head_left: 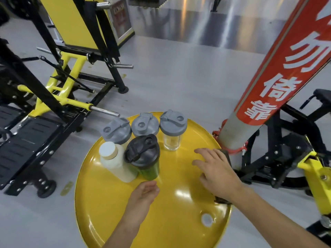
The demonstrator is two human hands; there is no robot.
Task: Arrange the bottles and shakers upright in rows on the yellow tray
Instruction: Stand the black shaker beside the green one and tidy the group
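Note:
Three grey-lidded clear shakers stand upright in a row at the far side of the round yellow tray [172, 221]: left [116, 131], middle [145, 126], right [172, 128]. In front of them stand a white bottle [114, 162] and a black-lidded green shaker [144, 156], side by side. My left hand [143, 196] hovers just below the green shaker, fingers loosely curled, holding nothing. My right hand [215, 169] reaches over the tray's right side with fingers spread, above a dark object [224, 154] at the rim, mostly hidden.
A grey post with a red banner [279, 72] rises close to the tray's right edge. Yellow and black gym machines stand to the left [53, 97] and right [304, 158]. A small white round mark [206, 220] shows on the tray's near right.

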